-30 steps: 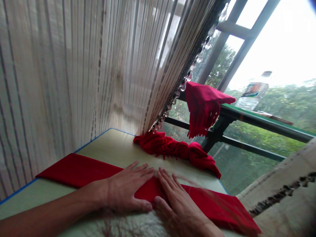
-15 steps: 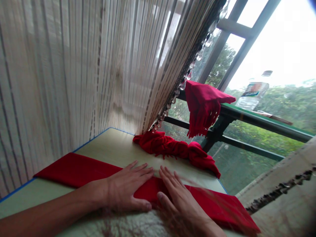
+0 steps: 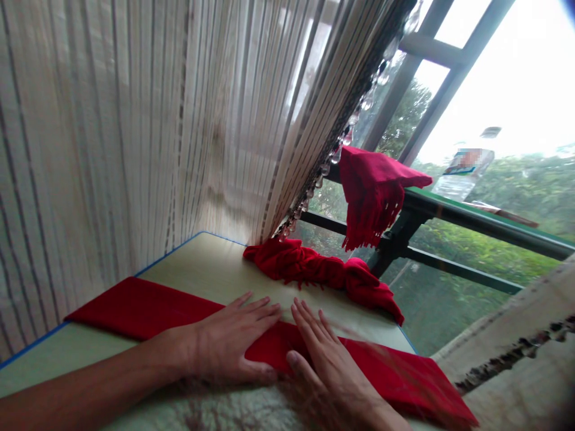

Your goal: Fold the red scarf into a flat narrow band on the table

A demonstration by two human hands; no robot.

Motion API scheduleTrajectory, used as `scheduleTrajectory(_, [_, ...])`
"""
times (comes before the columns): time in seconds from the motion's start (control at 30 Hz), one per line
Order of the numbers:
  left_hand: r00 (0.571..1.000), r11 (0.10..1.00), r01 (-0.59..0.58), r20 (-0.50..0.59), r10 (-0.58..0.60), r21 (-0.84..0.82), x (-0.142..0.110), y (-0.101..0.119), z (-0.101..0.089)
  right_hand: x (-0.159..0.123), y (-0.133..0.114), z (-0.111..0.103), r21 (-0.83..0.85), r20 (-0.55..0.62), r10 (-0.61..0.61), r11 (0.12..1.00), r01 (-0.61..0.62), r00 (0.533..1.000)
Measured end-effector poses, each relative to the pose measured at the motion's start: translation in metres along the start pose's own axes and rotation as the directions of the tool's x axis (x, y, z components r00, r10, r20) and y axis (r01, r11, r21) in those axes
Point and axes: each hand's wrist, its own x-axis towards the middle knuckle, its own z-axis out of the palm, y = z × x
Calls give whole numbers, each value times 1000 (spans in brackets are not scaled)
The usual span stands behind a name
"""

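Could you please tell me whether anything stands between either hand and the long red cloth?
Nothing visible does: the left hand and right hand rest directly on the long red cloth; the crumpled red cloth lies beyond.

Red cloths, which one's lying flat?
The long strip, spread smooth under the left hand and right hand. The bunched cloth lies farther back on the table; the hanging cloth drapes over the rail.

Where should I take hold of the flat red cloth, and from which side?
Probably by pinching its two ends, each from its outer side. The flat red cloth lies as a long strip across the table; the left hand and right hand are over its middle, leaving both ends bare. The left end reaches the table's edge, which might help fingers get under it.
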Motion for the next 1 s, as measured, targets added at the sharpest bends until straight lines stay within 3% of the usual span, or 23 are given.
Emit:
scheduleTrajectory(0.17, [999,1000,8,35,-8,-15,1,2,-4,1,-6,-6,18,135,15,1000,-17,991])
scheduleTrajectory(0.33, [1000,1000,11,25,-11,-20,0,3,-6,-1,-2,-9,47,88,48,997,-53,995])
scheduleTrajectory(0.73, [1000,1000,-13,-9,13,-27,0,3,-5,3,-8,-15,19,199,50,998,-55,979])
scheduleTrajectory(0.9, [1000,1000,-8,-2,8,-19,0,3,-6,2,-5,-17,30,131,65,997,-70,989])
scheduleTrajectory(1.0, [1000,999,-5,6,5,-37,0,3,-7,0,-2,-16,42,177,73,996,-82,982])
